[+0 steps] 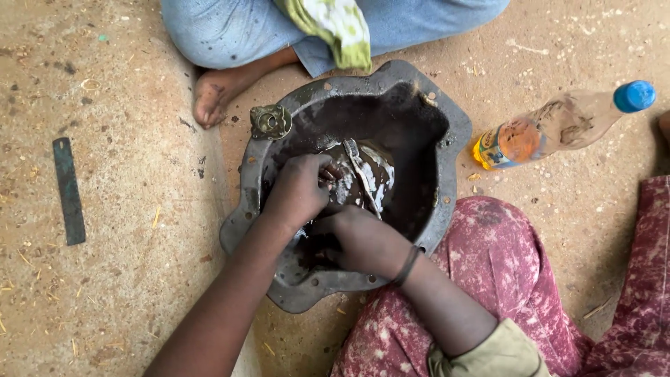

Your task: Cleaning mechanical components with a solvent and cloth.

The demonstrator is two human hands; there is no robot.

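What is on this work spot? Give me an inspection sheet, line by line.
Surface: bare sandy ground strewn with straw bits.
Job's things: dark metal pan holding black oily liquid; wet metal part in it; toothbrush lying over the part.
Clutter: flat metal strip at left; plastic bottle with blue cap lying at right; brass fitting on the pan rim.
Grippers: left hand grips the part; right hand is in the liquid, contents hidden.
Cables: nothing seen.
Surroundings: another person's bare foot beyond the pan.
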